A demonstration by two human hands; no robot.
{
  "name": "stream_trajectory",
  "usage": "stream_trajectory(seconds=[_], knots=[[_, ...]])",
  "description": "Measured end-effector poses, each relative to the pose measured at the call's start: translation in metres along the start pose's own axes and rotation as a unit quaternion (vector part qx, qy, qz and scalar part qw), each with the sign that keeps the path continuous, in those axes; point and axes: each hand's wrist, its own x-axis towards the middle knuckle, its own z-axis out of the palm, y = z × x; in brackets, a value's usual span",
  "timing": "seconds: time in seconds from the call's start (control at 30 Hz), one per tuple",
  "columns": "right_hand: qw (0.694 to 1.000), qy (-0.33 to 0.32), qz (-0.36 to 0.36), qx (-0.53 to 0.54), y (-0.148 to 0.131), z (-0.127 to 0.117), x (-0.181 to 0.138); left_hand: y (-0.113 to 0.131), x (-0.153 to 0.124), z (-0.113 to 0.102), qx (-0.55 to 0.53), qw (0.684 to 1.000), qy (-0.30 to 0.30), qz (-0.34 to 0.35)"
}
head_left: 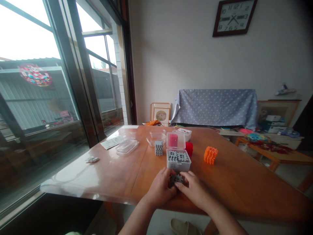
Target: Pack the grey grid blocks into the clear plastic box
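Near the table's front edge, my left hand (163, 185) and my right hand (192, 187) both grip grey interlocking plastic pieces (176, 179), one hand on each side. Fingers cover part of the pieces, so I cannot tell how many there are. Just beyond stands a clear plastic box (179, 165) with its lid tipped back, holding more grey pieces (178, 156). Left of the box sits a stack of grey pieces (158, 148). An orange stack (210, 155) stands to the right, and a red bundle (189, 148) is partly hidden behind the box.
Farther back on the wooden table (132, 176) are a clear tub (156, 138) and a white-lidded container (184, 132). On the left lie clear plastic lids (127, 147), a paper sheet (111, 142) and a small crumpled wrapper (92, 159). Tall windows border the left side.
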Motion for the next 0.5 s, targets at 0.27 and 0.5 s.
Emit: stream_trajectory(seconds=[0.27, 0.5], knots=[[1.0, 0.017, 0.001, 0.025, 0.009, 0.005, 0.003, -0.003, 0.0, 0.002, -0.016, 1.0, 0.007, -0.01], [0.992, 0.036, -0.006, 0.125, 0.012, 0.005, 0.005, -0.01, -0.001, 0.007, -0.013, 0.999, 0.013, -0.029]])
